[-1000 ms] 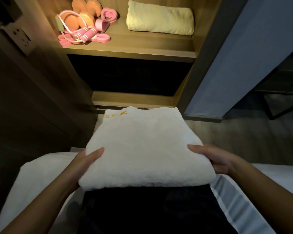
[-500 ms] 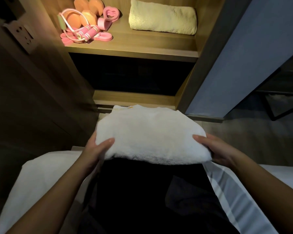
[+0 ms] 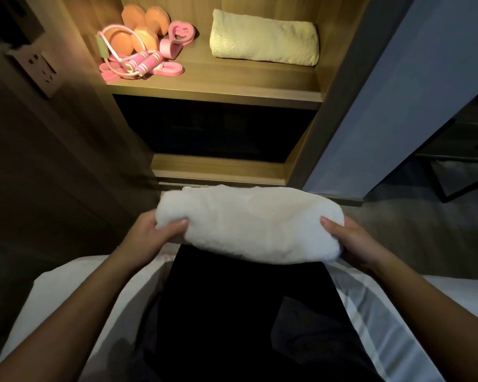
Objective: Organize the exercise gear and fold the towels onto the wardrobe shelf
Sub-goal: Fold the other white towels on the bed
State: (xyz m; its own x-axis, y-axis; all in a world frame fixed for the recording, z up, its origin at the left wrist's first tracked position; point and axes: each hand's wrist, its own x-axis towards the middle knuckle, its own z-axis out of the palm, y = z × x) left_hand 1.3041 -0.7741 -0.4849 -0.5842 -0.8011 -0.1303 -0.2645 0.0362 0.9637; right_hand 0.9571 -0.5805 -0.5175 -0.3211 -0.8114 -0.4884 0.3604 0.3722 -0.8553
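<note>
Towel (image 3: 249,230) lies crosswise, hands (image 3: 146,232) gripping ends.

towels (image 3: 249,230) (image 3: 264,37) 2 | dumbbells (image 3: 156,20) (image 3: 146,38) 2 | jump rope (image 3: 146,63) 1 | hands (image 3: 146,232) (image 3: 353,241) 2

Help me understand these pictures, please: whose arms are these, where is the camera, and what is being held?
No machine here: every picture comes from a camera on a person's head, looking down at their own arms. The left hand and right hand grip the ends of a folded white towel. Ahead, on the lit wardrobe shelf, lie a folded yellow towel, orange dumbbells and pink jump-rope handles. The person seems to sit on a white bed.
</note>
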